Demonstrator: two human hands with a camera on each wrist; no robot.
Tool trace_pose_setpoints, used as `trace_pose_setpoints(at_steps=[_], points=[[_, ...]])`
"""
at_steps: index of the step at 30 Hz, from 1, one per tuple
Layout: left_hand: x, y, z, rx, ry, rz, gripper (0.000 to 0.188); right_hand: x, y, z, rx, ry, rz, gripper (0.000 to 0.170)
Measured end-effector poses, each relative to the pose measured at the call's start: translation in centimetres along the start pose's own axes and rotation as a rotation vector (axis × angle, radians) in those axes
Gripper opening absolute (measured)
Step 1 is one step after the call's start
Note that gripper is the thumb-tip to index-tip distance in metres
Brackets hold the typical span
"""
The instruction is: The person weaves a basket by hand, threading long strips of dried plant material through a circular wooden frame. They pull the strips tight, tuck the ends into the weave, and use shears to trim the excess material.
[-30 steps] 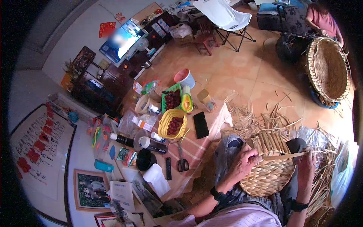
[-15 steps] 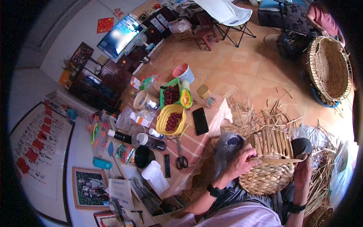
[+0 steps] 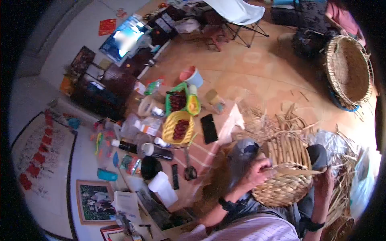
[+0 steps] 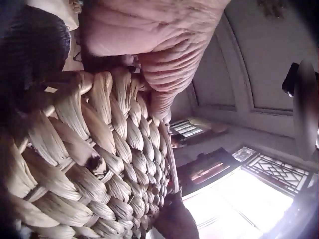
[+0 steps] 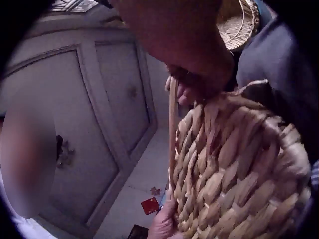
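On the person's lap a partly woven basket [image 3: 281,188] of thick plaited straw lies tilted, its upright stakes [image 3: 287,150] side by side toward the far edge. Across it runs a flat tan strip [image 3: 295,171], stretched between both hands. The left hand [image 3: 257,174] pinches the strip at the basket's left side; in the left wrist view its thumb [image 4: 162,102] presses at the weave's edge. At the right side the right hand [image 3: 323,180] holds the strip's other end, and the right wrist view shows its fingers [image 5: 185,92] curled beside the strip.
Left of the lap a table [image 3: 201,160] bears scissors [image 3: 189,168], a phone [image 3: 208,128], a yellow basket [image 3: 167,127] of red fruit and several bottles. Loose straw [image 3: 341,193] lies at the right. Beyond stand a large woven basket [image 3: 350,72] and another person [image 3: 343,18].
The right hand has come slightly down and toward the basket; the strip's tail that stuck out past it to the right no longer shows there. The left hand keeps its place on the strip.
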State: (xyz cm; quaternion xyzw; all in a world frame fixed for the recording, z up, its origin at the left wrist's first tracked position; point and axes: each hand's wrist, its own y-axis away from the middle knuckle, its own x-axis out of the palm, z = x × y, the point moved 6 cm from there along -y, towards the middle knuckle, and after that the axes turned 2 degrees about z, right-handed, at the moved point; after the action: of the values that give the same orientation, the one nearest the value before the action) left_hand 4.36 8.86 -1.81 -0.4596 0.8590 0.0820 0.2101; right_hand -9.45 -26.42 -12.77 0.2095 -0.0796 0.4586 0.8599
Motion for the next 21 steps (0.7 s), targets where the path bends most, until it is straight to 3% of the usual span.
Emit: trace_pose_setpoints(at_steps=[1, 3, 4, 6, 7, 8, 10, 14, 18, 21], points=[[0.4, 0.1, 0.9, 0.021, 0.028, 0.021, 0.029, 0.9, 0.7, 1.1, -0.055, 0.088, -0.077, 0.012], [-0.7, 0.4, 1.2, -0.180, 0.187, 0.043, 0.018, 2.0, 2.3, 3.8, -0.078, 0.009, -0.135, 0.009], [-1.5, -0.1, 0.8, -0.032, 0.206, 0.008, 0.020, 2.0, 2.7, 4.4, -0.062, -0.026, -0.122, 0.010], [-2.7, 0.0, 1.3, -0.277, 0.498, 0.051, 0.026, 3.1, 3.8, 5.3, -0.016, -0.095, -0.007, 0.013], [-3.2, -0.1, 1.0, -0.252, 0.485, 0.030, 0.027, 4.3, 4.6, 5.7, 0.018, -0.125, 0.094, 0.015], [-3.6, -0.3, 0.4, -0.222, 0.462, -0.002, 0.028, 7.4, 5.7, 6.5, 0.071, -0.293, 0.310, 0.017], [-4.0, -0.7, -0.6, -0.185, 0.311, -0.067, 0.027, 10.3, 8.1, 6.6, 0.184, -0.203, 0.463, 0.018], [-3.5, -1.6, -5.4, -0.038, 0.074, -0.069, 0.030, 14.9, 11.4, 5.8, 0.204, 0.294, 0.714, 0.033], [-2.0, -2.5, -7.2, 0.035, -0.088, 0.081, 0.036, 16.4, 12.2, 4.5, 0.266, 0.454, 0.711, 0.039], [-1.7, -2.9, -7.0, 0.008, -0.106, 0.070, 0.038, 16.2, 11.6, 5.2, 0.071, 0.586, 0.618, 0.040]])
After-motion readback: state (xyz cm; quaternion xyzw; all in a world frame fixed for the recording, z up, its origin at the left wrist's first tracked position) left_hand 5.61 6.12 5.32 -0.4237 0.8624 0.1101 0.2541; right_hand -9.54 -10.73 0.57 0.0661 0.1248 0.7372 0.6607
